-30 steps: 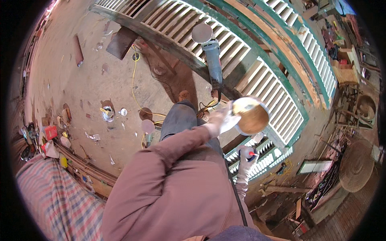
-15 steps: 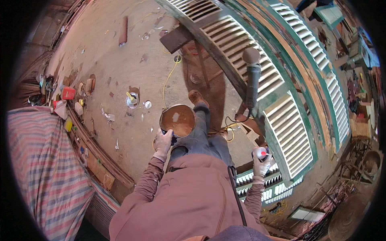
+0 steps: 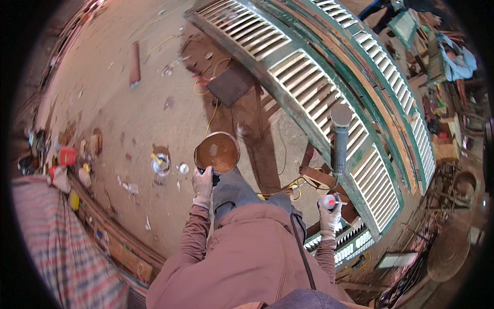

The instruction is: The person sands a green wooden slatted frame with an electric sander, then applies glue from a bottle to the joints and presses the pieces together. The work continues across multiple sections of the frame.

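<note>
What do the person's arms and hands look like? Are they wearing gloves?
Yes. Both arms are in long, loose sleeves of a dusty pinkish-brown top, bunched in folds at the wrists. The left hand and the right hand each wear a pale, whitish work glove that looks a bit grubby. A thin dark cord runs down the top.

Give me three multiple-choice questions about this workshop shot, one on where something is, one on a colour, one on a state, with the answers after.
1. Where does the grey power tool lie?
A. on the louvred shutter
B. in the left hand
C. on the striped cloth

2. What colour is the shutter's frame?
A. red
B. green
C. yellow

3. What is the left hand doing?
A. hanging free
B. holding the round brown pan
C. resting on the shutter

Answers: 1 A, the tool rests across the slats. 2 B, the frame's paint is green. 3 B, the gloved fingers grip the pan by its near edge.
</note>
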